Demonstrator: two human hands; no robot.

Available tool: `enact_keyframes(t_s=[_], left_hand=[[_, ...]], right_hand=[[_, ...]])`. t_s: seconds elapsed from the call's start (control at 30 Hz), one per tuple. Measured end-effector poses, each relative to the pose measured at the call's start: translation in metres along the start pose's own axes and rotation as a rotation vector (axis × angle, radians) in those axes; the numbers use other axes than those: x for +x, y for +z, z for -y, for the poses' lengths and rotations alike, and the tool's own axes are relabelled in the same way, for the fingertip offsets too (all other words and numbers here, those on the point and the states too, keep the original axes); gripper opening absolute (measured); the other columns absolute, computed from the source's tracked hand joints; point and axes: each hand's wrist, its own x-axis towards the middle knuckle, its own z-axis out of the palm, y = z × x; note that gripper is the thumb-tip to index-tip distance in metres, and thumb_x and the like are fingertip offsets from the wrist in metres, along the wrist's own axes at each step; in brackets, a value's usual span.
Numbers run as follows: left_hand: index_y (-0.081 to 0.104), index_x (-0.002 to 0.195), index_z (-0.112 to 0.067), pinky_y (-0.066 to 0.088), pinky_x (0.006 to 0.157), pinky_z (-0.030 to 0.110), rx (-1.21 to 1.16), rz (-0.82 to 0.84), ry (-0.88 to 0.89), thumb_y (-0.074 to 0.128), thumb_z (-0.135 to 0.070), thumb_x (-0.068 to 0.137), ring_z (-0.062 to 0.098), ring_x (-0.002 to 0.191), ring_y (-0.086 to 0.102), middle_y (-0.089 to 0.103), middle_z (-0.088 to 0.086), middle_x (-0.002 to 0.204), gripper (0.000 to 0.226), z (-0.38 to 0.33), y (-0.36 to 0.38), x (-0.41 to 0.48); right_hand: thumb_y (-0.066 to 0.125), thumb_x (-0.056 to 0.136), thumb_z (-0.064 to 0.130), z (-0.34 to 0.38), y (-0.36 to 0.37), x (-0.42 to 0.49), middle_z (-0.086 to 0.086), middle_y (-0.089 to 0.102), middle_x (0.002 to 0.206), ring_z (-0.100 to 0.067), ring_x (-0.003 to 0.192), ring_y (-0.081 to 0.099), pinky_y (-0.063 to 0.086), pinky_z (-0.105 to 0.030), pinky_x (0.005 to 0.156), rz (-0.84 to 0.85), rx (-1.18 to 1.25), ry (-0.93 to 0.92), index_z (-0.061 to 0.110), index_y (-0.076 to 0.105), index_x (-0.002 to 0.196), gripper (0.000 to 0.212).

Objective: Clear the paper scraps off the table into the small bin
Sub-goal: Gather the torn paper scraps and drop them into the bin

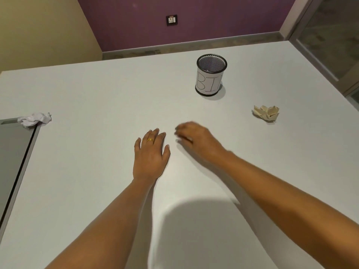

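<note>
At the far left a grey panel [13, 152] lies flush with the table [97, 90], and a crumpled white paper scrap [34, 119] sits on its far corner, half on the panel and half on the tabletop. It is well apart from both hands, so it probably calls for a long reach across to the left.

Near the middle the left hand [150, 154] lies palm down on the table, fingers straight and slightly spread, a gold ring [150, 140] on one of them. It holds nothing and looks like a brace for the body rather than a working hand.

Just beside it, the right hand [196, 140] hangs above the surface with its fingers bent downward. It is blurred, so I cannot tell whether the fingertips pinch anything or are bare.

Beyond the right hand stands the small bin [210, 74], an upright mesh cup with a paper label wrapped round it, mouth open and facing up. What lies inside is not visible.

Further right a crumpled cream paper scrap [266, 113] rests on the table, near the bin and closest to the right hand, so it looks the likelier first pick. Nothing stands between either scrap and the bin. A glass door [330, 35] edges the room at the right.
</note>
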Motion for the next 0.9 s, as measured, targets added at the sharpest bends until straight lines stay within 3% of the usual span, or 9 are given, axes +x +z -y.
enact_keyframes(t_s=[0.17, 0.27, 0.53, 0.77, 0.9], left_hand=[[0.048, 0.127, -0.016, 0.023, 0.109, 0.048, 0.003, -0.004, -0.002, 0.025, -0.04, 0.086, 0.023, 0.133, 0.036, 0.045, 0.007, 0.14, 0.053, 0.0, 0.0, 0.0], [0.047, 0.128, -0.017, 0.021, 0.11, 0.047, -0.014, 0.0, -0.008, 0.023, -0.041, 0.085, 0.022, 0.134, 0.034, 0.044, 0.006, 0.141, 0.055, 0.0, 0.0, 0.0], [0.048, 0.127, -0.017, 0.02, 0.111, 0.047, -0.015, 0.0, -0.015, 0.023, -0.042, 0.085, 0.021, 0.134, 0.034, 0.044, 0.005, 0.141, 0.055, 0.001, 0.001, 0.001], [0.048, 0.127, -0.017, 0.021, 0.11, 0.047, 0.0, -0.005, -0.008, 0.023, -0.042, 0.085, 0.022, 0.133, 0.036, 0.045, 0.005, 0.14, 0.055, 0.001, 0.002, 0.001], [0.048, 0.127, -0.017, 0.021, 0.11, 0.047, -0.003, 0.0, -0.008, 0.022, -0.042, 0.085, 0.021, 0.134, 0.035, 0.045, 0.005, 0.141, 0.056, 0.001, 0.002, 0.001]], right_hand=[[0.055, 0.079, -0.008, -0.035, -0.045, 0.074, -0.024, 0.069, 0.093, -0.033, 0.088, 0.066, 0.047, -0.03, 0.081, -0.205, -0.058, 0.142, -0.007, 0.069, 0.086, 0.015], [0.049, 0.087, 0.001, -0.052, -0.073, 0.11, -0.02, 0.067, 0.102, -0.033, 0.097, 0.061, 0.046, -0.033, 0.083, -0.179, -0.235, 0.378, -0.003, 0.068, 0.093, 0.02], [0.049, 0.089, -0.002, -0.066, -0.092, 0.142, -0.018, 0.059, 0.121, -0.031, 0.109, 0.057, 0.047, -0.032, 0.095, -0.114, -0.236, 0.659, 0.001, 0.058, 0.119, 0.032], [0.046, 0.09, -0.003, -0.063, -0.091, 0.13, -0.011, 0.056, 0.126, -0.025, 0.114, 0.054, 0.042, -0.025, 0.095, -0.274, -0.151, 0.587, 0.007, 0.06, 0.117, 0.032], [0.042, 0.09, -0.002, -0.054, -0.084, 0.12, -0.016, 0.06, 0.12, -0.027, 0.112, 0.056, 0.043, -0.026, 0.093, -0.285, -0.107, 0.53, -0.001, 0.063, 0.109, 0.028]])
